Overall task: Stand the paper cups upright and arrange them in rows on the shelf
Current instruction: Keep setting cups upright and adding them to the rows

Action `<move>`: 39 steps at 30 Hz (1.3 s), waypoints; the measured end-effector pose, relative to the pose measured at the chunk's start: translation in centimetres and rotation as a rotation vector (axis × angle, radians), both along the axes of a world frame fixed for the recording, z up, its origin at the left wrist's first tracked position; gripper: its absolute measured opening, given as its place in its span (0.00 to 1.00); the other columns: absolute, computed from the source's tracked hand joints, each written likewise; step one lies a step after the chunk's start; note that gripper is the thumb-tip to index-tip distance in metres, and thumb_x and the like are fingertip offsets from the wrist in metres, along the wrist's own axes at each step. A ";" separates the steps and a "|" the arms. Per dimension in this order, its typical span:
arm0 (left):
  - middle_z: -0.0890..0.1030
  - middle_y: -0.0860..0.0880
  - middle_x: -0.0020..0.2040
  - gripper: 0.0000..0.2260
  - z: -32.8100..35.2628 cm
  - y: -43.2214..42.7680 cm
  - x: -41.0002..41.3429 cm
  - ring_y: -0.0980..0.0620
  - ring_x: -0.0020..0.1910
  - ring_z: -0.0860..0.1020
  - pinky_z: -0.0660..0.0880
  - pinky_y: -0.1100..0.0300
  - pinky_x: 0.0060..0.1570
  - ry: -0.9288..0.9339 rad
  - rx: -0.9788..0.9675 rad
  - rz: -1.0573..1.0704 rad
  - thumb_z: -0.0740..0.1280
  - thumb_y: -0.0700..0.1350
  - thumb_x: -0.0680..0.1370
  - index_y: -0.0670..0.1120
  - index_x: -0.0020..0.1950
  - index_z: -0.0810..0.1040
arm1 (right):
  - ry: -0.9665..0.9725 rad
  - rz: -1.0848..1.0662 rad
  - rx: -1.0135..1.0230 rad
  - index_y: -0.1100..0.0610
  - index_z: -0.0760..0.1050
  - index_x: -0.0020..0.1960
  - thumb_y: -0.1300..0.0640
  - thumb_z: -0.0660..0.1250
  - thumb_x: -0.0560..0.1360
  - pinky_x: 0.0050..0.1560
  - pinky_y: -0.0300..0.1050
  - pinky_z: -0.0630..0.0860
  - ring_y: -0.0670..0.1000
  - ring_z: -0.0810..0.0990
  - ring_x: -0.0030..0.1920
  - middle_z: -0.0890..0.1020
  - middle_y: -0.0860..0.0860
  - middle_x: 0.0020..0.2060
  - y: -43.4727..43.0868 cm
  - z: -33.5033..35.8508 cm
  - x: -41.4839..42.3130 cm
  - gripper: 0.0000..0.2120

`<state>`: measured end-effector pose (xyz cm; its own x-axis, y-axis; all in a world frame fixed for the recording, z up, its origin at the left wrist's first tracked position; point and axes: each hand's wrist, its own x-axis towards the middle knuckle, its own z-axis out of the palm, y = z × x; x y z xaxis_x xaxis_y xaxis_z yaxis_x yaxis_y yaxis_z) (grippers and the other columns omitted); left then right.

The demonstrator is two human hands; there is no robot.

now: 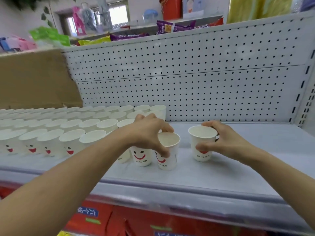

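Hands two, cups in grip two.

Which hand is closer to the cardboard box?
Left. The left hand grips a cup at the end of the rows, to the right of the box; the right hand holds a lone cup even farther right.

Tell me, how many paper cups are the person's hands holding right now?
2. The left hand pinches the rim of the front-row paper cup at the row's right end; the right hand grips the lone paper cup standing apart on the shelf. None seems hidden.
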<state>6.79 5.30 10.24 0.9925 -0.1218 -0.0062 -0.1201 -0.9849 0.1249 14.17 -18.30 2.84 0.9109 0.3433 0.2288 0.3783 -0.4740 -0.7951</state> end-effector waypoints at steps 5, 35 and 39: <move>0.66 0.59 0.65 0.41 -0.1 0.8 -0.1 0.48 0.66 0.58 0.63 0.50 0.64 -0.020 0.034 -0.033 0.75 0.66 0.59 0.70 0.69 0.62 | -0.009 -0.001 0.022 0.49 0.66 0.69 0.53 0.79 0.64 0.51 0.39 0.71 0.42 0.75 0.55 0.74 0.45 0.60 0.6 -0.3 -0.1 0.38; 0.77 0.64 0.52 0.16 -3.7 3.0 -2.9 0.68 0.61 0.65 0.51 0.68 0.63 -0.533 -0.326 -0.214 0.73 0.63 0.68 0.61 0.53 0.82 | -0.008 0.268 0.041 0.39 0.79 0.55 0.48 0.73 0.71 0.58 0.42 0.73 0.41 0.77 0.59 0.77 0.36 0.60 3.8 0.9 4.0 0.13; 0.77 0.65 0.54 0.19 -3.7 4.1 -2.9 0.71 0.62 0.64 0.48 0.72 0.64 -0.560 -0.327 -0.193 0.65 0.69 0.65 0.65 0.52 0.80 | -0.055 0.219 0.069 0.46 0.83 0.49 0.51 0.68 0.76 0.50 0.34 0.70 0.39 0.77 0.55 0.77 0.37 0.57 4.5 1.0 4.2 0.06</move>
<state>3.89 9.42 6.54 0.7953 -0.2055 0.5702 -0.4236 -0.8614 0.2803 18.38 -13.85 3.79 0.8020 0.5132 0.3056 0.5097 -0.3214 -0.7981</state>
